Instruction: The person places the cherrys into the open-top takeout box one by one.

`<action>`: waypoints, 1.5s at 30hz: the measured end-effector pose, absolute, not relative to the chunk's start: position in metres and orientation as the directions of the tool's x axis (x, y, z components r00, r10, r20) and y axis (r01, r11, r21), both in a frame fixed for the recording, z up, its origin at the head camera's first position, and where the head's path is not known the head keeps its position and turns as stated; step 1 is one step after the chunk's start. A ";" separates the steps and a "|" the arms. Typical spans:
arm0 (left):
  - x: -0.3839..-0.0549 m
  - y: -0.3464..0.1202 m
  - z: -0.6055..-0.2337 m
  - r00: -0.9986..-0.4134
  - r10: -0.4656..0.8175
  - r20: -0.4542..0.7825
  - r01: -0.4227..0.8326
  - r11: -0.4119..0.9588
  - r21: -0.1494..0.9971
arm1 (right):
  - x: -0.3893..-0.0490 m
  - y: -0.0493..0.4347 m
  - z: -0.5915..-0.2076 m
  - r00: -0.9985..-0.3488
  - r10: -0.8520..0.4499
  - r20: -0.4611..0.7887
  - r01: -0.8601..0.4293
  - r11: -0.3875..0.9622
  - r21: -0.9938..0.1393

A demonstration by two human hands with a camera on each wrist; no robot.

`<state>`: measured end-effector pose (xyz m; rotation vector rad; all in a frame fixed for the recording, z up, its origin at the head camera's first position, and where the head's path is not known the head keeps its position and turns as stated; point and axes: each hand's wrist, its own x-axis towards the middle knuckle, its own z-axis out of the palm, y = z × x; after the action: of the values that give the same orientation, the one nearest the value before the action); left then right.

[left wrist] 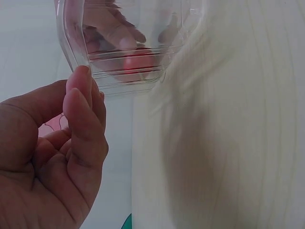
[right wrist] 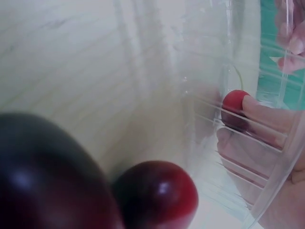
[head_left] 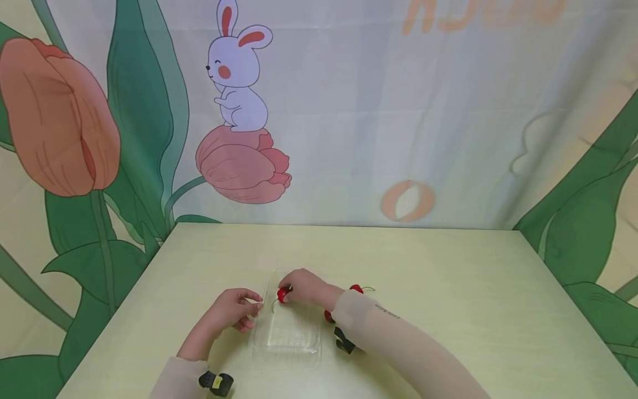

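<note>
A clear plastic box [head_left: 294,338] with ribbed walls lies open on the table. At its left side my left hand [head_left: 231,310] pinches the rim between thumb and fingertips; the left wrist view shows this hand [left wrist: 62,143] at the corner of the box [left wrist: 128,86]. My right hand [head_left: 306,288] reaches into the box and holds a red cherry [head_left: 282,295] by its body, its green stem hanging free. Through the clear wall, the right wrist view shows this cherry [right wrist: 234,107] between thumb and fingers. Whether it touches the bottom, I cannot tell.
Right of the box, one red cherry [head_left: 356,288] with a stem lies on the pale table [head_left: 448,277]. Another cherry [head_left: 329,316] is partly hidden by the right forearm. Behind the table hangs a curtain [head_left: 339,111] printed with a rabbit and tulips.
</note>
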<state>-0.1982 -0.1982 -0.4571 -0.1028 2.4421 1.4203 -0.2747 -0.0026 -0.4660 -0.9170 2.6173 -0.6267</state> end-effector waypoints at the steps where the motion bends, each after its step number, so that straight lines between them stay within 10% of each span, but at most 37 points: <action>1: -0.198 -0.198 -0.457 -0.948 0.094 -0.303 -0.217 0.506 0.835 | -0.274 -0.003 -0.466 -0.753 -0.644 -0.135 -0.514 0.704 -0.490; 45: -0.199 -0.196 -0.456 -0.945 0.069 -0.320 -0.240 0.521 0.819 | -0.266 0.043 -0.409 -0.754 -0.655 -0.058 -0.487 0.616 -0.619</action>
<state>-0.1988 -0.1958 -0.4558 -0.1428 2.4522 1.3926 -0.2659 0.0427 -0.4085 -0.9287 2.5640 -0.8605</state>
